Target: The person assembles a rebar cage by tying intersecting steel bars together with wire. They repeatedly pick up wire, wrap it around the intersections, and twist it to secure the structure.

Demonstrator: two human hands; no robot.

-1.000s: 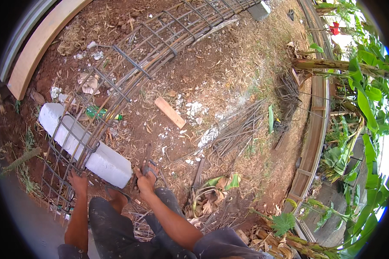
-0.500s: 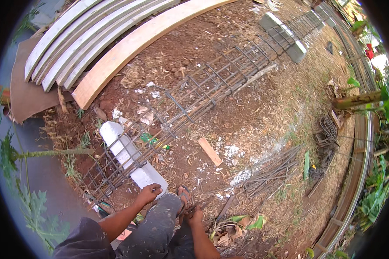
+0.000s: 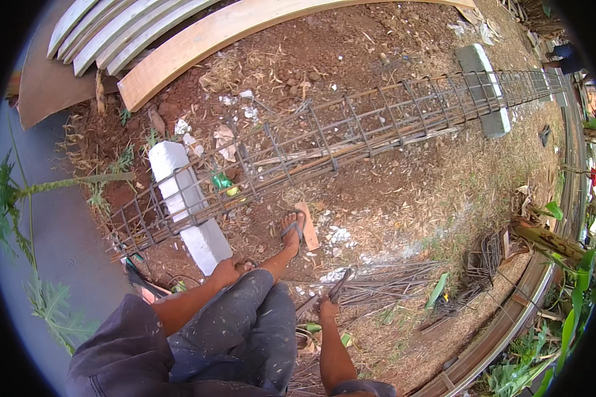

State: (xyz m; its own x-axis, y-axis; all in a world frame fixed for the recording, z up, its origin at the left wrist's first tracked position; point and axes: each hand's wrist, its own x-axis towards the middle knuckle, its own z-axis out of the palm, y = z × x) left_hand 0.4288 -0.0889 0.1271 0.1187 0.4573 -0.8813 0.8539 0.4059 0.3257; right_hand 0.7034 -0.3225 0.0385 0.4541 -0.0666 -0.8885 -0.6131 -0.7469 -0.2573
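A long rebar cage of rusty rods and square stirrups stretches from the left toward the far right. Its near end rests across a white block. My left hand is at my knee, just off the block's lower end; its fingers are curled together, and whatever they may hold is too small to make out. Out to the right, my right hand grips a dark, slender, pliers-like tool pointing away from me. Below that tool lies a pile of thin steel rods.
My sandalled foot is on the ground by a short wooden offcut. A second block supports the cage farther off. Long boards are stacked at upper left. A grey slab borders the left; a trunk juts in at right.
My foot has stepped forward beside the wooden offcut. My right hand has moved out to the right with the tool, and my left hand stays near the block's end. The view has shifted.
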